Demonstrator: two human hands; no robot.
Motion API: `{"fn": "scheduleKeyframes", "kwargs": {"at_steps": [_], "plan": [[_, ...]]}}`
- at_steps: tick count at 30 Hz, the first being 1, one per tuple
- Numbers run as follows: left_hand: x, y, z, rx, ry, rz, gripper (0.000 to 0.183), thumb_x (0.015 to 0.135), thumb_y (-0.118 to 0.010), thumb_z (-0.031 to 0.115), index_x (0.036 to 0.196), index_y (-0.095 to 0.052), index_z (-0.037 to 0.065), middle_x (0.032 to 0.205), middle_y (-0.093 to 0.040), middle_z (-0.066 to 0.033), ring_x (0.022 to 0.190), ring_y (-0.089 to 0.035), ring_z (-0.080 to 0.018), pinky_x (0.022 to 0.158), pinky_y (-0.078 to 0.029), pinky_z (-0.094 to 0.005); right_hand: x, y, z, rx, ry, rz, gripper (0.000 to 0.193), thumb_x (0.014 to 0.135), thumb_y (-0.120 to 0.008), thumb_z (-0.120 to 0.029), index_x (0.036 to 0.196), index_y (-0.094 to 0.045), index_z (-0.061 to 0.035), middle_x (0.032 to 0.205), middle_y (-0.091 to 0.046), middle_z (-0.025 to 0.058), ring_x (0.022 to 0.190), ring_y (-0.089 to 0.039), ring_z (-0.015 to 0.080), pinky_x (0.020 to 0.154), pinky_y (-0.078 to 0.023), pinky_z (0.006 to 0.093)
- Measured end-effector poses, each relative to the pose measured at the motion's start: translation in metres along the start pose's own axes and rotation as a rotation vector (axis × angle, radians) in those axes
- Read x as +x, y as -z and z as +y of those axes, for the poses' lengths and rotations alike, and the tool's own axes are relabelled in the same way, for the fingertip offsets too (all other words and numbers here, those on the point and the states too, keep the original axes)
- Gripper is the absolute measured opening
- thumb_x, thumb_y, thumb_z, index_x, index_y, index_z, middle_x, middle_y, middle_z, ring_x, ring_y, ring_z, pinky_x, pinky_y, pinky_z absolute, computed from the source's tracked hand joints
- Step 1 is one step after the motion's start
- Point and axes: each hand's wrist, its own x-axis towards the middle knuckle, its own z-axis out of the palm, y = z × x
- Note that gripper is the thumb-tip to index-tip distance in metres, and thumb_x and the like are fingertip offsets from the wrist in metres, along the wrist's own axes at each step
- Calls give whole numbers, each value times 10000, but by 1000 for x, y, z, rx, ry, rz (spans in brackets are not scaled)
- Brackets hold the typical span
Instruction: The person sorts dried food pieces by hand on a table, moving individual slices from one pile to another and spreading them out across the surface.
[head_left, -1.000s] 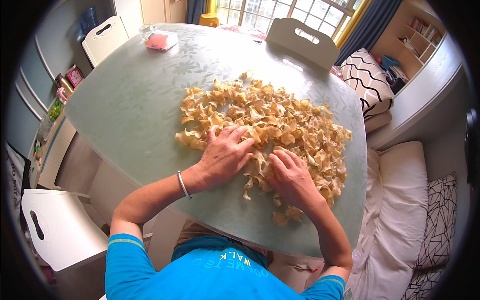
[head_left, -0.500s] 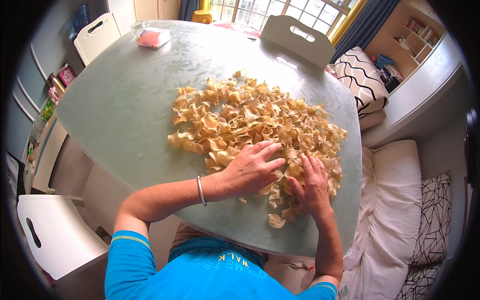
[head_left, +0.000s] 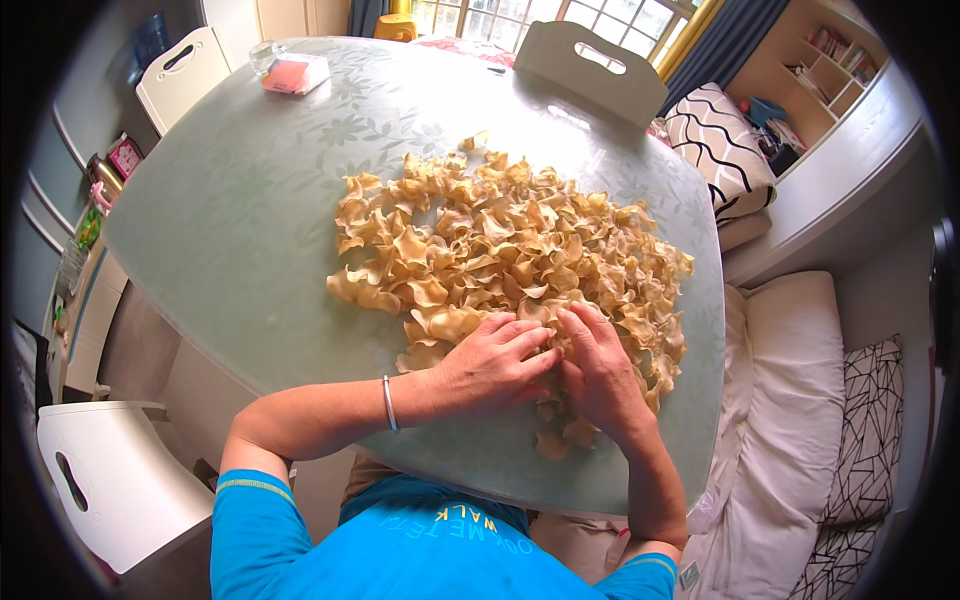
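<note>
A broad heap of curled, tan dried slices (head_left: pixel 500 235) covers the middle and right of the table. At its near edge my left hand (head_left: pixel 497 362), with a silver bangle (head_left: pixel 389 403) on the wrist, bends its fingers down over some slices. My right hand (head_left: pixel 603 375) comes in beside it, fingers curled and thumb turned toward the left fingertips. Both hands close on slices between them; the slices under the palms are hidden. A few loose slices (head_left: pixel 553 445) lie below the hands, near the table's front edge.
The table (head_left: pixel 220 220) has a frosted, leaf-patterned top. At its far left stand a glass (head_left: pixel 265 57) and a pink-and-white packet (head_left: pixel 296 73). White chairs (head_left: pixel 590 75) stand around it, and a cream sofa (head_left: pixel 785 400) runs along the right side.
My right hand has moved left and slightly up, its fingers now curled. My left hand has drawn slightly left and down, with its fingers bent in. The hands are closer together.
</note>
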Motion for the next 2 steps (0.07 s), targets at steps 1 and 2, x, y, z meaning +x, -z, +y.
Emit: {"fn": "scheduleKeyframes", "kwargs": {"at_steps": [1,2], "plan": [[0,2,2,5,2,0,485,830,-728,301,1241,-597,80,1282,-549,-131,1223,-521,-294,1026,-395,-490,-1,2,1,6,6,-15,555,796,-683,-25,1328,-527,-20,1335,-506,260,1253,-500,424,1037,-452,467],[0,4,5,27,28,-35,480,839,-723,304,1246,-594,85,1300,-539,-133,1272,-482,-291,1053,-366,-510,-4,2,5,28,-3,-27,550,796,-675,-10,1327,-533,-33,1338,-508,255,1248,-507,426,1031,-461,459]]}}
